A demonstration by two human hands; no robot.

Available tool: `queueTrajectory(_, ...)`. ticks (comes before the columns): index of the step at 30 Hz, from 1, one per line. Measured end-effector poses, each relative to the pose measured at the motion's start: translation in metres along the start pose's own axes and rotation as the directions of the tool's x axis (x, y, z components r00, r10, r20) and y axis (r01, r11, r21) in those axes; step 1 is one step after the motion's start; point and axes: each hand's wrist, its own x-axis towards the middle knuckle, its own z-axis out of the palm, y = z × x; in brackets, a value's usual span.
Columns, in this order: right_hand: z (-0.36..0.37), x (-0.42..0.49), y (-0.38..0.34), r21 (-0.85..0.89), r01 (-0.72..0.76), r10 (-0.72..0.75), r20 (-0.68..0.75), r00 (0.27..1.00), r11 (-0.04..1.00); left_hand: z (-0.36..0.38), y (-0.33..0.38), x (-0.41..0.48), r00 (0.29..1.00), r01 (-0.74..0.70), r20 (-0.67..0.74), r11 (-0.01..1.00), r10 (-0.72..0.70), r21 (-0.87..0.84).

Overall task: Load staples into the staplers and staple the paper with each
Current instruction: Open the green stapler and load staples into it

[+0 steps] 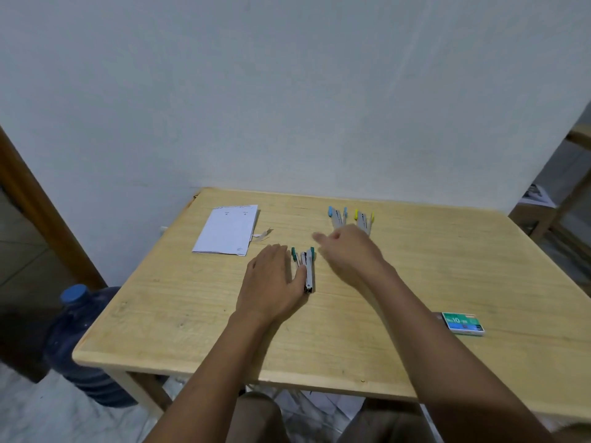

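A green stapler (307,266) lies swung open on the wooden table (415,282), near the middle. My left hand (271,279) lies flat beside it, its thumb touching the stapler's left side. My right hand (347,251) hovers just right of the stapler with loose fingers, holding nothing, and looks blurred. Behind it lie a blue stapler (337,216) and a yellow stapler (364,219), both open. A folded stack of white paper (227,230) lies at the back left. The green staple box (463,323) sits at the front right.
A small paper scrap (263,235) lies next to the paper stack. A blue water jug (80,343) stands on the floor left of the table. A wall runs behind the table, and a wooden frame (563,187) stands at the right.
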Motion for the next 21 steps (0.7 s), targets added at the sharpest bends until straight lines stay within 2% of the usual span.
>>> queueTrajectory(1,0.006,-0.004,-0.005,-0.008,-0.006,0.007,0.074,0.997,1.0,0.003,-0.002,0.002,1.0,0.01,0.003,1.0,-0.01,0.022)
queueTrajectory(3,0.016,-0.007,-0.011,-0.051,0.0,0.006,0.124,0.992,0.999,0.01,-0.009,0.005,0.999,0.022,0.023,0.999,-0.023,0.034)
queueTrajectory(9,0.022,-0.018,-0.018,-0.107,-0.003,0.008,0.047,0.999,0.994,0.006,-0.012,0.009,0.998,0.013,0.069,0.999,-0.01,-0.036)
queueTrajectory(15,0.023,-0.031,-0.011,0.22,0.024,-0.031,0.029,0.999,0.975,-0.006,-0.008,-0.001,0.992,0.085,0.11,0.948,-0.053,-0.306)
queueTrajectory(18,0.026,-0.04,-0.011,0.375,0.03,-0.024,-0.019,1.0,0.926,-0.01,-0.005,-0.003,0.98,0.174,0.176,0.849,-0.097,-0.5)
queueTrajectory(21,0.023,-0.054,-0.014,0.465,0.102,-0.066,-0.095,0.993,0.879,-0.011,0.002,-0.007,0.977,0.215,0.149,0.739,-0.155,-0.638)
